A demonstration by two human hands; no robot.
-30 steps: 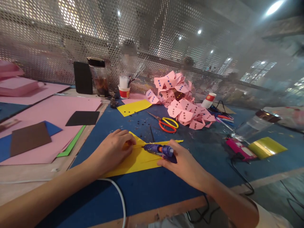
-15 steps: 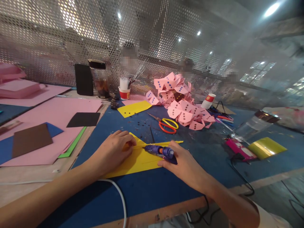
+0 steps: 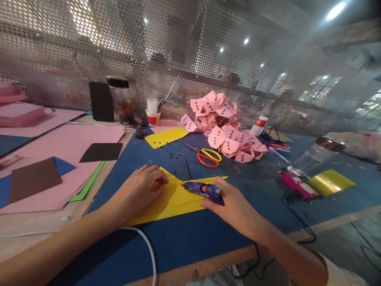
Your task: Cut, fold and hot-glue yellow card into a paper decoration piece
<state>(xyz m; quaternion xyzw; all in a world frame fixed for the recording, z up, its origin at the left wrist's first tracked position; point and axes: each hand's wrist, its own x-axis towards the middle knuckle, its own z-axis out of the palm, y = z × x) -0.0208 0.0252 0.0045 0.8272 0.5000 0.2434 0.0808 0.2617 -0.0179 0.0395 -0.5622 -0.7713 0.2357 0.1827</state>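
My right hand point(image 3: 230, 204) is wrapped round a purple glue gun point(image 3: 202, 188), its nozzle pointing left. The nozzle tip is at a narrow yellow strip point(image 3: 214, 180) that runs across a yellow sheet point(image 3: 175, 204); whether it touches cannot be told. On the left part of that sheet rests my left hand point(image 3: 141, 190), thumb and fingers closed on the near end of the strip. A thin dark stick point(image 3: 188, 169) lies just beyond the strip. Past it are scissors point(image 3: 208, 158) with red and yellow handles.
Folded pink paper pieces point(image 3: 229, 137) are heaped at the back. Pink sheets point(image 3: 74, 137), a brown piece point(image 3: 35, 179) and a black piece point(image 3: 101, 152) lie left. At right are a clear jar point(image 3: 317, 153) and a magenta box point(image 3: 297, 186). A white cable point(image 3: 149, 242) crosses the front.
The glue gun's nozzle has moved slightly to the right along the strip, away from my left hand. My left hand keeps its hold. The whole view has shifted a little.
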